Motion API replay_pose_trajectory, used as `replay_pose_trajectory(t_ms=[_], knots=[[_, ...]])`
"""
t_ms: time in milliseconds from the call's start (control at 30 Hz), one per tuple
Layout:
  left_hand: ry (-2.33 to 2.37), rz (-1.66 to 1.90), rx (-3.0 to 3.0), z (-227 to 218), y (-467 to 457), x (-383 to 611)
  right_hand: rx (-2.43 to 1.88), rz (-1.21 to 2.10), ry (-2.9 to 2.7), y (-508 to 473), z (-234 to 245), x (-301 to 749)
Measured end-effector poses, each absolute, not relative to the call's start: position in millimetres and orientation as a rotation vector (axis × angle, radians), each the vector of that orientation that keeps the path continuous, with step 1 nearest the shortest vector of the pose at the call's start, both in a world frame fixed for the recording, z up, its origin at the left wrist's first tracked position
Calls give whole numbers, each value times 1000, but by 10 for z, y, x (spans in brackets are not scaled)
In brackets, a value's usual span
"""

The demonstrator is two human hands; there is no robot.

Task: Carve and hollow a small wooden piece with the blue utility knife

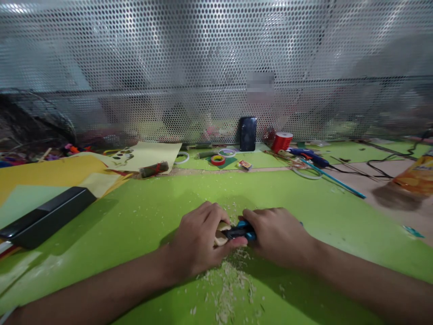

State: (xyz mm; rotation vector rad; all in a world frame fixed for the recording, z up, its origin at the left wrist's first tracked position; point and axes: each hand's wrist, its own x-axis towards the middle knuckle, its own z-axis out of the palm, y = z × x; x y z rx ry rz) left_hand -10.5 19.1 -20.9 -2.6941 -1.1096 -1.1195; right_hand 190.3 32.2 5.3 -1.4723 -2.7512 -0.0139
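Observation:
Both hands meet at the middle of the green mat (pixel 135 216). My left hand (pixel 198 241) is closed round a small pale wooden piece (pixel 221 232), thumb pressed along it. My right hand (pixel 275 234) is closed on a blue and black utility knife (pixel 241 231), whose tip lies against the wooden piece. Pale wood shavings (pixel 230 284) are strewn on the mat under and in front of my hands.
A long black box (pixel 47 219) lies at left on yellow paper (pixel 50 174). Along the perforated metal screen (pixel 216 67) stand a phone (pixel 248 133), a red ribbon spool (pixel 282 141), tape rolls (pixel 218 159) and a blue glue gun (pixel 309 156). An orange packet (pixel 417 176) sits at right.

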Motion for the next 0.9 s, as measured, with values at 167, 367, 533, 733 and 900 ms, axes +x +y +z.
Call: replay_pose_trajectory(t_ms=[167, 367, 533, 733, 900], knots=[[-1158, -1072, -2669, -220, 191, -96, -1520, -83, -2780, 307, 101, 1886], [-1240, -1019, -2672, -192, 186, -84, -1566, -98, -2774, 289, 140, 1869], [-1279, -956, -2684, -193, 190, -82, -1625, -129, -2757, 264, 167, 1862], [-1264, -976, -2705, -187, 196, -88, -1643, -171, -2779, 247, 183, 1871], [-1186, -1129, -2850, -180, 195, -129, -1468, -44, -2833, 301, 126, 1894]])
